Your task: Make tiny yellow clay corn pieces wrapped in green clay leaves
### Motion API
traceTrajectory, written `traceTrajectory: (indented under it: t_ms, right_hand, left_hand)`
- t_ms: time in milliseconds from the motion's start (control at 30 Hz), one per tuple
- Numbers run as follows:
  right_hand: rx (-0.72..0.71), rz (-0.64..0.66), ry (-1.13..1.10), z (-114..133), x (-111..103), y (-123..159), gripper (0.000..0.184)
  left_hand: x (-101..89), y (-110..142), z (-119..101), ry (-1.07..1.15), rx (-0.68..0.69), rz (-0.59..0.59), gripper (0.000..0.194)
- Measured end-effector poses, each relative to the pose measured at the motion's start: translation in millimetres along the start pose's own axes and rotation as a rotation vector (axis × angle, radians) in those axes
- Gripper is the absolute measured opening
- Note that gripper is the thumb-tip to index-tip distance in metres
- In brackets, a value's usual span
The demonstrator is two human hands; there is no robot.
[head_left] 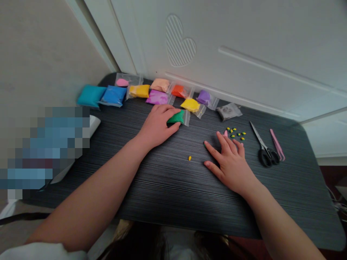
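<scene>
My left hand (159, 124) is on a small clear bag of green clay (177, 117), with thumb and fingers around its near end. My right hand (230, 159) rests on the dark table with its fingers spread. A tiny speck of green shows at its index fingertip. Between the hands lies a small yellow clay piece (189, 158). Beyond my right fingers are several tiny yellow-and-green clay pieces (239, 134). A pink tool (226, 133) sticks out past those fingers, the rest of it hidden under the hand.
Bags of clay in several colours, such as yellow (191, 105), purple (204, 97) and blue (114, 95), line the table's (168, 187) back edge. Black-handled scissors (264, 146) and pink tweezers (277, 144) lie at right. A blurred-out object (54, 148) stands at left.
</scene>
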State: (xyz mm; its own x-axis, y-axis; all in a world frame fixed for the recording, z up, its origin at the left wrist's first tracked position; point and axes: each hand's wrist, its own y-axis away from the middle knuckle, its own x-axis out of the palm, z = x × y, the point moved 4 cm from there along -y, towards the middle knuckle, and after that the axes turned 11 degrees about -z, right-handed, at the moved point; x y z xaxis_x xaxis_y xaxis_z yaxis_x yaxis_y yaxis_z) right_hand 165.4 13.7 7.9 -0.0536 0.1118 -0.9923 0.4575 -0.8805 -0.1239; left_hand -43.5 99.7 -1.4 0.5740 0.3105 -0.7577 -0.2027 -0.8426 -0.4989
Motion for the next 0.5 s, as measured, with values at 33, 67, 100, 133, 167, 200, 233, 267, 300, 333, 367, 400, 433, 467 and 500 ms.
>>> traceTrajectory:
  t_ms: [33, 67, 100, 133, 167, 200, 233, 267, 300, 333, 367, 400, 433, 467, 500]
  right_hand:
    - [-0.007, 0.003, -0.004, 1.3, -0.1, -0.2, 0.054]
    - [-0.024, 0.011, -0.012, 3.4, -0.1, -0.2, 0.054]
    - [-0.043, 0.02, -0.022, 5.7, -0.1, -0.2, 0.054]
    - [-0.06, 0.028, -0.03, 7.5, -0.1, -0.3, 0.054]
    - [-0.067, 0.033, -0.034, 8.4, -0.2, -0.3, 0.054]
    - [-0.063, 0.032, -0.032, 8.0, -0.3, -0.5, 0.053]
    - [-0.048, 0.025, -0.024, 6.7, -0.5, -0.8, 0.053]
    - [-0.027, 0.015, -0.014, 4.8, -0.7, -1.0, 0.053]
    - [-0.008, 0.007, -0.005, 3.1, -0.9, -1.2, 0.053]
    - [0.002, 0.004, 0.0, 2.2, -0.9, -1.2, 0.054]
    - [0.001, 0.006, -0.002, 2.4, -0.8, -1.1, 0.055]
    - [-0.012, 0.012, -0.01, 3.5, -0.6, -0.9, 0.056]
    - [-0.031, 0.02, -0.021, 5.1, -0.3, -0.7, 0.057]
    - [-0.05, 0.026, -0.031, 6.6, -0.1, -0.5, 0.057]
    - [-0.06, 0.029, -0.036, 7.4, -0.1, -0.5, 0.057]
  left_hand:
    - [0.0, 0.0, 0.0, 0.001, 0.001, 0.001, 0.037]
    - [0.0, 0.0, 0.0, 0.001, 0.002, 0.0, 0.037]
    - [0.0, 0.0, 0.1, 0.002, 0.002, 0.0, 0.037]
    - [0.0, 0.0, 0.2, 0.002, 0.002, -0.002, 0.037]
    - [0.0, 0.0, 0.3, 0.002, 0.002, -0.003, 0.037]
    - [0.1, 0.0, 0.4, 0.001, 0.002, -0.004, 0.037]
    - [0.2, 0.0, 0.4, 0.001, 0.001, -0.004, 0.037]
    - [0.2, 0.0, 0.4, 0.001, 0.001, -0.002, 0.037]
    - [0.3, 0.1, 0.3, 0.001, 0.001, 0.0, 0.037]
    - [0.3, 0.1, 0.2, 0.0, 0.001, 0.002, 0.037]
    - [0.3, 0.1, 0.0, 0.0, 0.001, 0.004, 0.037]
    - [0.2, 0.0, -0.2, 0.0, 0.0, 0.004, 0.037]
    - [0.0, 0.0, -0.4, 0.0, -0.001, 0.004, 0.036]
    - [0.0, 0.0, -0.5, 0.001, -0.002, 0.004, 0.036]
    - [-0.1, 0.0, -0.6, 0.001, -0.004, 0.005, 0.036]
